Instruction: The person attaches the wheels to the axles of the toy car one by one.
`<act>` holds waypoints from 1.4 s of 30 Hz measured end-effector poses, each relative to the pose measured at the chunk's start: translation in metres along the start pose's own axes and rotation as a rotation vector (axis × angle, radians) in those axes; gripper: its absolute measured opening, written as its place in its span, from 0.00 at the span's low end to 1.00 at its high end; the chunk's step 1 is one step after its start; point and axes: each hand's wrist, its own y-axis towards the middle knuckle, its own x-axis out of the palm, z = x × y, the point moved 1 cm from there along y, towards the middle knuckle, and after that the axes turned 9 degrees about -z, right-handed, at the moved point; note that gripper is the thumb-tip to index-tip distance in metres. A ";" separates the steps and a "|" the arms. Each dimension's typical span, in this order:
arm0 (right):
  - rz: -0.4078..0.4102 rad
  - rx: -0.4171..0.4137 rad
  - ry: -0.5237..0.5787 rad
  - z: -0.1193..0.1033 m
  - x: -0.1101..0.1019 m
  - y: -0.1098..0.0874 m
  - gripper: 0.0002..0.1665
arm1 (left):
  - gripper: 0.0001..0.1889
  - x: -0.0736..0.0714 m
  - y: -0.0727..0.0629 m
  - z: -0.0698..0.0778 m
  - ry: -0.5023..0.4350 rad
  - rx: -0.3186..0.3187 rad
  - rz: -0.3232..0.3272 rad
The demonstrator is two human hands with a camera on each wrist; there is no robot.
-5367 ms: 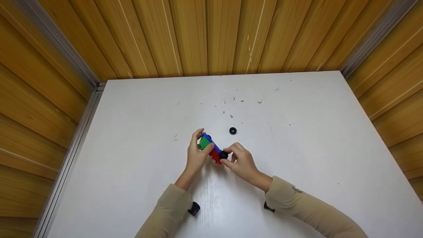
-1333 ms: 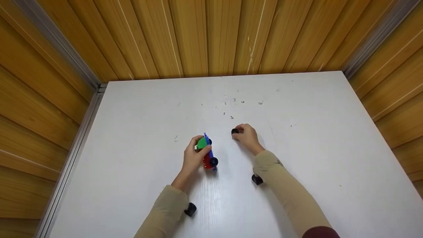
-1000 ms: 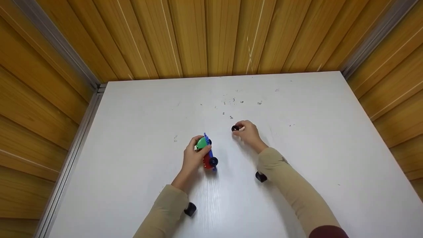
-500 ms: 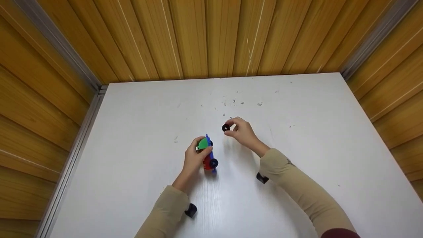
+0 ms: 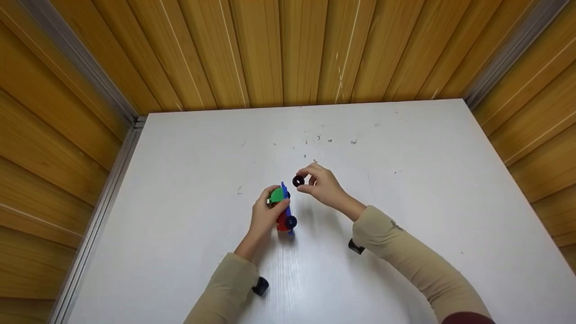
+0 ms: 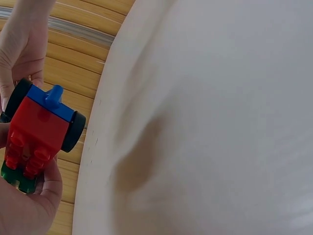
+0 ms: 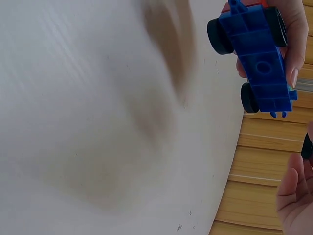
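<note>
A toy car [image 5: 282,220] with a red body, a green block and a blue base is held by my left hand [image 5: 264,215], thumb along its side. In the right wrist view, its blue underside [image 7: 266,68] faces the camera and three black wheels show on it. Up and right of the car, my right hand [image 5: 327,186] pinches a loose black wheel [image 5: 295,183] between thumb and fingers, above the table and apart from the car. That wheel [image 7: 307,147] shows edge-on at the right border of the right wrist view.
Both hands work over a white table [image 5: 202,157] with small dark marks near its far part. Wood-patterned panels [image 5: 279,54] rise behind it and at both sides. Black wrist pieces [image 5: 260,286] sit under the sleeve cuffs.
Earlier, the right hand was at the car's near wheel while the loose wheel lay on the table. It then took that wheel, lifted it and brought it left, close to the car.
</note>
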 end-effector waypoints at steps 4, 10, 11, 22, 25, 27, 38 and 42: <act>-0.026 -0.016 -0.017 -0.002 0.003 -0.001 0.15 | 0.24 0.000 0.000 0.001 0.009 0.002 0.000; -0.059 -0.060 -0.044 -0.004 0.008 -0.003 0.15 | 0.24 0.001 0.000 0.002 0.011 0.010 -0.006; -0.067 -0.066 -0.051 -0.005 0.009 -0.004 0.15 | 0.24 0.001 0.000 0.002 0.007 0.012 -0.008; -0.128 -0.103 -0.090 -0.013 0.013 -0.008 0.17 | 0.24 0.002 -0.002 0.004 0.025 0.036 -0.020; -0.127 -0.110 -0.105 -0.013 0.015 -0.009 0.16 | 0.24 0.003 -0.002 0.005 0.056 0.050 -0.014; -0.127 -0.118 -0.116 -0.013 0.015 -0.010 0.17 | 0.24 0.002 -0.002 0.006 0.067 0.057 -0.008; -0.115 -0.135 -0.160 -0.012 0.017 -0.013 0.16 | 0.26 0.002 -0.005 0.006 0.070 0.108 -0.037; -0.100 -0.137 -0.177 -0.013 0.018 -0.014 0.16 | 0.25 0.002 -0.006 0.005 0.076 0.095 -0.041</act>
